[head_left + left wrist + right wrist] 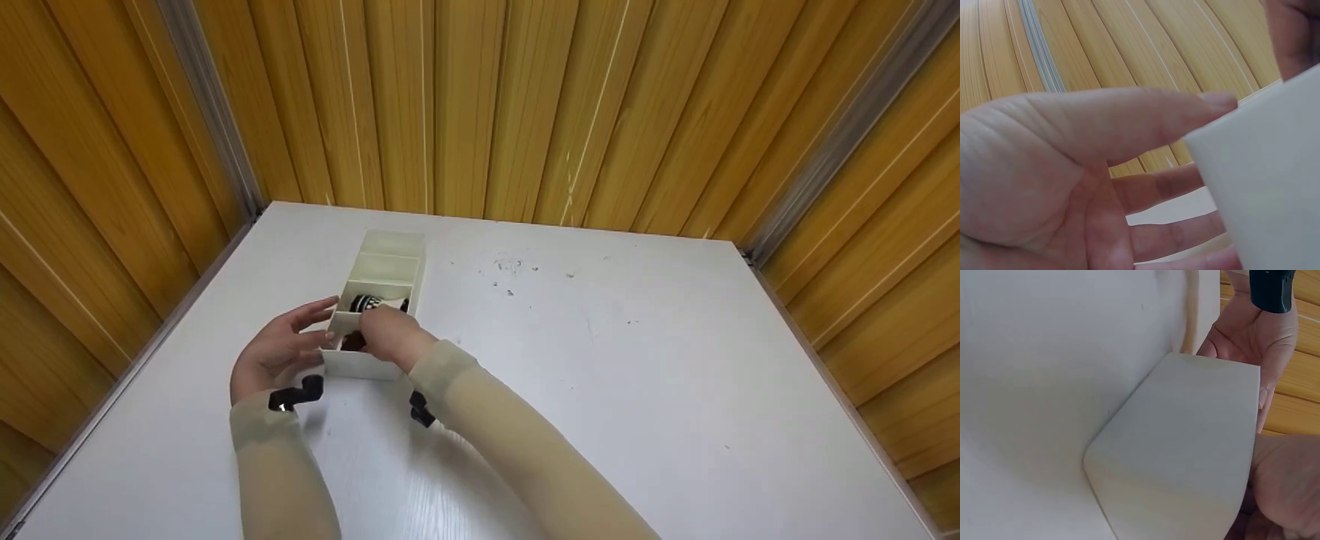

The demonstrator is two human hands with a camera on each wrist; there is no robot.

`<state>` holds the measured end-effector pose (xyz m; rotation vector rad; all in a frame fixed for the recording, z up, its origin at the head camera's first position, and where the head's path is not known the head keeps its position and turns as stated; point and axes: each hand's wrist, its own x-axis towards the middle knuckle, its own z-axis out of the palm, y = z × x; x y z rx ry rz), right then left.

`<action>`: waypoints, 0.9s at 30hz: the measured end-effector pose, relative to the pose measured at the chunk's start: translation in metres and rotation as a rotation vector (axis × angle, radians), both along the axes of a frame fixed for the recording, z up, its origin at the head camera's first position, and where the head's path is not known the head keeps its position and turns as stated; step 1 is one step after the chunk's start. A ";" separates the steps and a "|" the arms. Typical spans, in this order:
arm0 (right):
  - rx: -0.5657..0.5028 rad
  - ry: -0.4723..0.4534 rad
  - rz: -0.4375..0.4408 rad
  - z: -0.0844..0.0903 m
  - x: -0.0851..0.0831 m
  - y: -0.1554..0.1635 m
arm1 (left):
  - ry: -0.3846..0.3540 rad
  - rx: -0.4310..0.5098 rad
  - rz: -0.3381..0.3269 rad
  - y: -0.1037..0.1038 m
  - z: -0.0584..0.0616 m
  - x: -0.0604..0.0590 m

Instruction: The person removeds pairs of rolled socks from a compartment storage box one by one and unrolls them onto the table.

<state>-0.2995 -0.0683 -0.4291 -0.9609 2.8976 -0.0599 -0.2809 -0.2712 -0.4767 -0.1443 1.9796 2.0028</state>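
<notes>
A long cream box (390,262) with several compartments lies on the white table (600,375). My left hand (319,322) is open, thumb and straight fingers laid against the box's near left wall (1264,191). My right hand (379,330) reaches over the nearest compartment, and its fingers curl down around a dark item (351,342); the fingertips are hidden. A black-and-white patterned item (367,302) sits in the compartment behind. In the right wrist view the box's rounded corner (1185,450) fills the middle, with the left hand (1252,337) behind it and the right hand (1286,484) at the lower right.
Wooden slatted walls (480,105) close the table in at the back and on both sides. The two farthest compartments hold nothing that I can see. Small dark specks (510,266) mark the tabletop right of the box. Both arms wear beige sleeves and black wrist mounts (296,394).
</notes>
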 end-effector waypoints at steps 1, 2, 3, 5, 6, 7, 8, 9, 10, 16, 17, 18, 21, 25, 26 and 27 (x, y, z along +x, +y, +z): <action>0.033 0.003 -0.003 0.001 0.001 -0.001 | 0.004 -0.002 -0.005 0.000 0.000 0.000; 0.066 0.003 -0.003 0.002 0.001 -0.002 | 0.007 -0.005 -0.008 -0.001 0.000 0.000; 0.093 -0.001 -0.003 0.003 0.001 -0.003 | 0.012 -0.011 -0.011 -0.001 -0.001 0.000; 0.128 -0.024 -0.008 0.004 0.002 -0.004 | 0.023 -0.020 -0.018 -0.001 -0.001 0.000; 0.131 -0.042 -0.017 0.005 0.002 -0.004 | 0.030 -0.022 -0.024 -0.002 -0.001 0.000; 0.130 -0.059 -0.026 0.006 0.003 -0.004 | 0.036 -0.033 -0.030 -0.002 -0.001 0.000; 0.131 -0.075 -0.032 0.007 0.003 -0.004 | 0.046 -0.045 -0.035 -0.003 -0.001 0.000; 0.125 -0.092 -0.036 0.008 0.003 -0.003 | 0.056 -0.061 -0.041 -0.003 -0.001 0.000; 0.110 -0.117 -0.047 0.009 0.004 -0.003 | 0.063 -0.075 -0.047 -0.003 -0.001 0.000; 0.002 -0.289 -0.183 0.014 0.006 0.001 | 0.063 -0.105 -0.053 0.000 -0.002 -0.002; -0.004 -0.308 -0.206 0.014 0.006 0.002 | 0.056 -0.096 -0.049 0.001 -0.002 -0.003; 0.003 -0.314 -0.214 0.015 0.006 0.002 | 0.053 -0.089 -0.047 0.001 -0.002 -0.003; 0.025 -0.326 -0.217 0.016 0.006 0.002 | 0.049 -0.090 -0.047 0.001 -0.001 -0.003; 0.053 -0.283 -0.169 0.014 0.005 0.001 | 0.046 -0.109 -0.052 0.000 0.000 -0.003; 0.050 -0.273 -0.164 0.014 0.004 0.000 | 0.046 -0.117 -0.054 -0.001 0.000 -0.003; 0.048 -0.259 -0.159 0.013 0.004 0.000 | 0.045 -0.122 -0.056 -0.001 0.001 -0.003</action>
